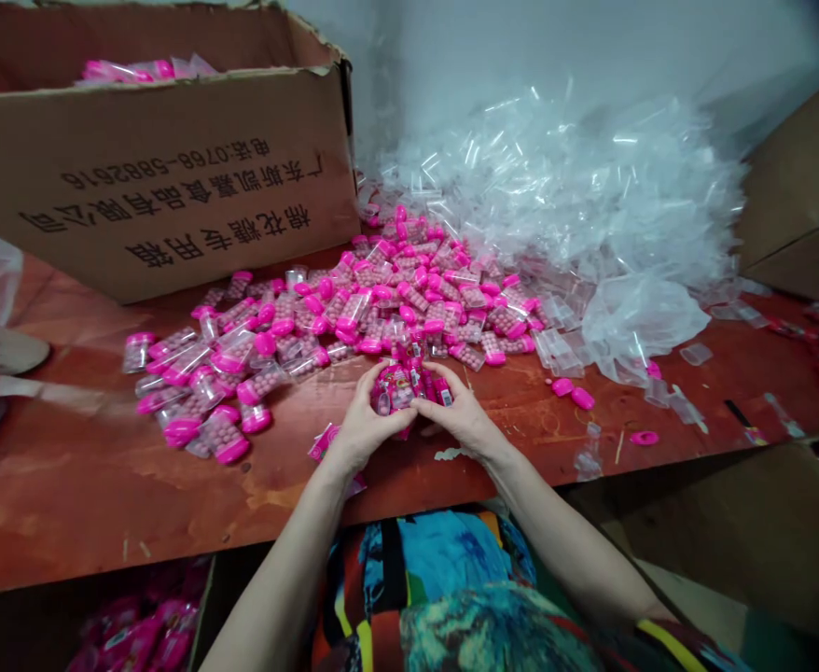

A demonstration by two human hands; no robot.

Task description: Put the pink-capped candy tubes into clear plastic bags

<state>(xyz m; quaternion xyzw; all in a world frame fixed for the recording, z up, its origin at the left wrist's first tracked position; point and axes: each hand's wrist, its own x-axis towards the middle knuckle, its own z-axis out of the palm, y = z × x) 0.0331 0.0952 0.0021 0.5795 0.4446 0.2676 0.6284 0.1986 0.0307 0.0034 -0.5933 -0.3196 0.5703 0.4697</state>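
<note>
My left hand (366, 425) and my right hand (464, 418) are close together near the table's front edge. Between them they grip a bunch of pink printed packets (399, 385), with the thumbs almost meeting on the near side. What lies under the palms is hidden. Just beyond my fingers spreads a pile of small clear bottles (353, 308) with pink caps, filled with pale pink balls. A flat pink printed packet (323, 441) lies beside my left wrist.
A large cardboard box (172, 187) stands at the back left, with pink items inside. Many clear empty containers (563, 177) are heaped at the back right. Loose pink caps (581, 398) lie on the red table (276, 509). Below its edge at left are pink packets (147, 635).
</note>
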